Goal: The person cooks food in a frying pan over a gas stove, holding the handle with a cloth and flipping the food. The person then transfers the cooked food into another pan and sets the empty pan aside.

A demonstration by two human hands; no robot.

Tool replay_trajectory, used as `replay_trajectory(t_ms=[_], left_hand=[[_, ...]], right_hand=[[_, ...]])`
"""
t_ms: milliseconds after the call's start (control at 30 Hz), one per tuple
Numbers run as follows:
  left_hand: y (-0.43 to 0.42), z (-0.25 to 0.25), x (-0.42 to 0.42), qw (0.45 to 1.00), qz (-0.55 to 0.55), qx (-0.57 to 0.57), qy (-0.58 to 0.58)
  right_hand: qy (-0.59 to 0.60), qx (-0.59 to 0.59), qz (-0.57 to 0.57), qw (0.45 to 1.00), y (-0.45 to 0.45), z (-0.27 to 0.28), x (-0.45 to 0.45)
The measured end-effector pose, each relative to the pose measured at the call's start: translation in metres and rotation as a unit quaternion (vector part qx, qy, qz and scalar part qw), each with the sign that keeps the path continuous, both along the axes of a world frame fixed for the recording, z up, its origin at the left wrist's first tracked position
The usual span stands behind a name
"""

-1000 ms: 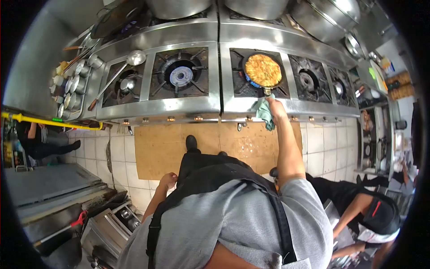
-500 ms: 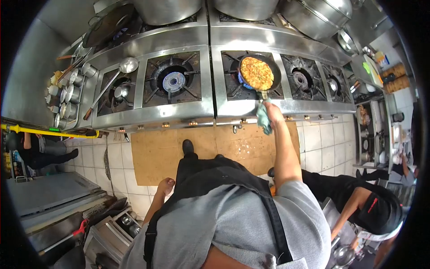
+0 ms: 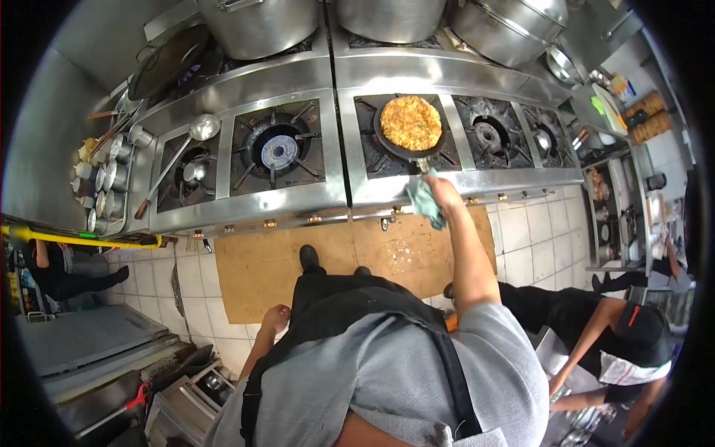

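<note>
No lettering can be read (the red mark [image 3: 634, 316] on the black cap [image 3: 643, 334] is too small).

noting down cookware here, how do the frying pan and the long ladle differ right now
The frying pan is dark and wide; the ladle is shiny with a small bowl. The frying pan holds a round of food, and the right hand grips it with a green cloth; the ladle lies untouched. Both handles point toward the front of the stove.
</note>
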State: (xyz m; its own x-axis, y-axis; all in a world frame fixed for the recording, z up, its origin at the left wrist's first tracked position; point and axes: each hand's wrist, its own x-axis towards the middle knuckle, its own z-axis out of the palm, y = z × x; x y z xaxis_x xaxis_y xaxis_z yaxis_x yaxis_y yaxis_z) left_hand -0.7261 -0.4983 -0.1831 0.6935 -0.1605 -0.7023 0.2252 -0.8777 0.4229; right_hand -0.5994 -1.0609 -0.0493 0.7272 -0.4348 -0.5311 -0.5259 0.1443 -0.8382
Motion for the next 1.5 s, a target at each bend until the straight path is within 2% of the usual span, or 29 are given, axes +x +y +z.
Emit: replay_trajectory(t_ms=[33,67,167,233,467,967,1067,1100,1167,1233,1300,1333,1367,1433,1500], left_hand=[[-0.001,-0.001,0.001,0.999,0.018,-0.026,-0.006],[-0.001,-0.001,-0.001,0.998,0.038,-0.05,-0.01],[0.0,-0.001,-0.007,0.999,0.049,-0.022,0.003],[-0.003,0.005,-0.005,0.999,0.04,-0.004,0.005],[-0.004,0.007,-0.006,0.998,0.06,-0.009,0.031],[0.001,-0.003,-0.008,1.0,0.021,-0.016,0.003],[0.007,-0.022,-0.012,0.997,0.061,-0.037,0.029],[0.001,-0.016,-0.011,0.997,0.06,-0.04,0.029],[-0.005,-0.001,-0.009,1.0,0.029,-0.007,0.007],[0.001,-0.008,-0.01,1.0,0.021,-0.018,-0.006],[0.004,-0.034,-0.009,0.999,0.016,-0.035,-0.022],[0.012,-0.047,-0.012,0.996,0.067,-0.06,0.016],[0.016,-0.054,-0.017,0.988,0.116,-0.083,0.056],[0.008,-0.029,-0.017,0.996,0.067,-0.046,0.024],[0.006,-0.02,-0.01,1.0,0.003,-0.018,0.001]], right_hand=[[-0.007,-0.03,0.023,0.999,-0.011,-0.015,-0.007],[-0.015,-0.013,-0.009,1.0,-0.007,-0.01,-0.01],[-0.012,0.063,-0.012,0.998,-0.008,-0.02,0.013],[0.002,0.039,-0.037,0.999,-0.006,-0.023,0.025],[-0.013,0.107,-0.015,0.994,-0.013,-0.012,0.021],[0.037,0.132,0.005,0.991,-0.022,-0.007,0.022],[0.014,0.088,-0.003,0.996,-0.016,-0.023,0.027],[0.046,-0.012,0.0,0.999,-0.009,-0.03,0.027],[0.02,-0.003,-0.02,1.0,0.003,-0.045,0.016],[0.013,0.013,0.003,1.0,0.017,-0.018,-0.015],[-0.033,-0.011,-0.034,0.999,0.02,-0.009,-0.028],[0.011,0.021,-0.028,0.999,0.013,-0.018,-0.023],[-0.001,0.026,-0.039,0.999,0.02,-0.01,-0.018],[0.03,-0.041,-0.027,0.998,0.018,-0.016,-0.001],[0.022,-0.051,-0.009,0.998,0.013,-0.007,-0.007]])
